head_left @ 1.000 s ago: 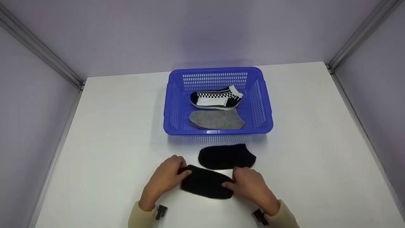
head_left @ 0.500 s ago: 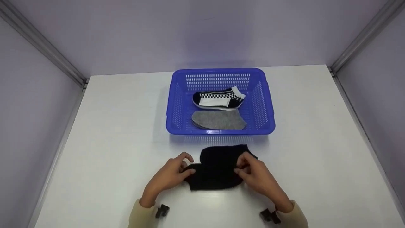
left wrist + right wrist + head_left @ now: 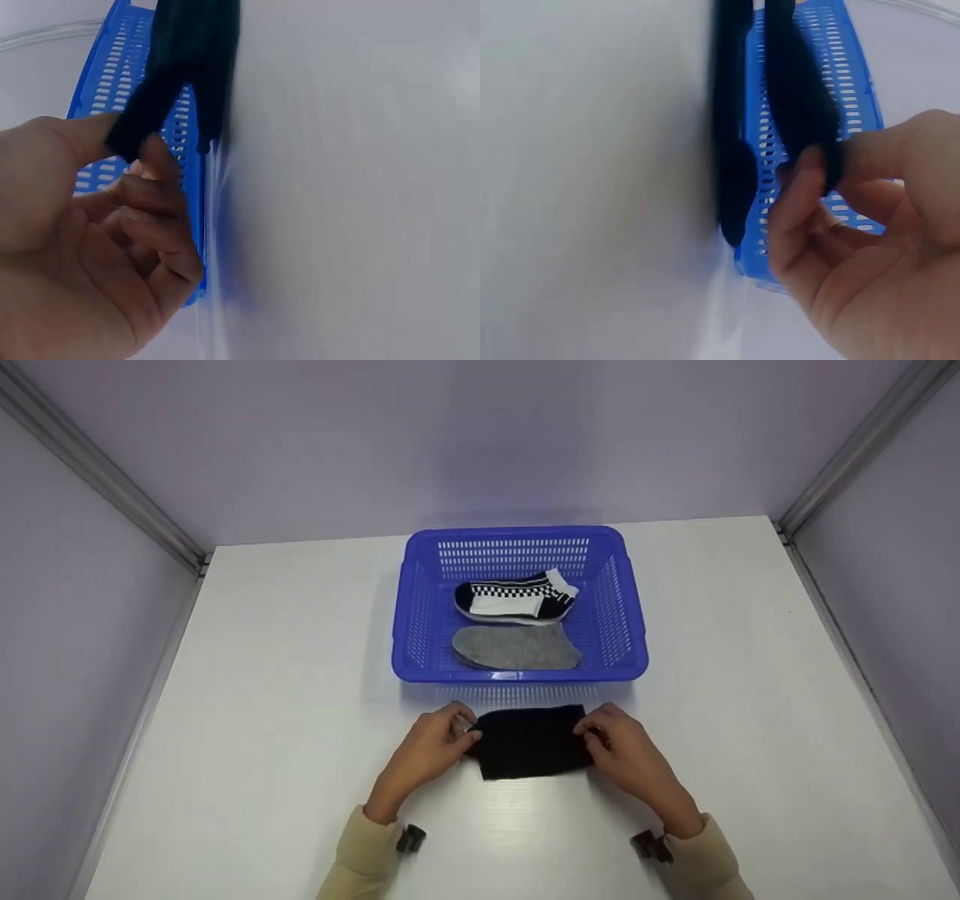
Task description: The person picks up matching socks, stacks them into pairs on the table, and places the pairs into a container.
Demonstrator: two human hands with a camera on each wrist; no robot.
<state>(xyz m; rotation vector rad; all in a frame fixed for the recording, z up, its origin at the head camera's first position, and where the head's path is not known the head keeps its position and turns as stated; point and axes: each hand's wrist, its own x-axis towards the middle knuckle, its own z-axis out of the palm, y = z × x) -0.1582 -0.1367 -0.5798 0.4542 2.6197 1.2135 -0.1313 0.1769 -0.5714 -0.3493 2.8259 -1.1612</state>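
Observation:
A black ankle sock [image 3: 799, 90] is stretched between my two hands, raised over a second black sock [image 3: 733, 187] on the white table. In the head view the two overlap into one dark shape, so the lower sock is mostly hidden. My left hand [image 3: 431, 744] pinches one end of the upper sock between thumb and index finger; in the left wrist view the other fingers curl loosely. At the opposite end, my right hand [image 3: 626, 750] pinches the sock the same way. Both hands are just in front of the blue basket.
Behind the hands stands a blue perforated plastic basket [image 3: 405, 615]. Inside lie black-and-white checkered socks [image 3: 506, 605] and, nearer, grey socks [image 3: 517, 647]. Pale walls [image 3: 300, 450] enclose the table [image 3: 285, 697] at the back and both sides.
Both hands have lifted the nearer black sock and carried it toward the basket, straightening it over the other black sock. The right hand has also shifted rightward. Basket contents look unchanged.

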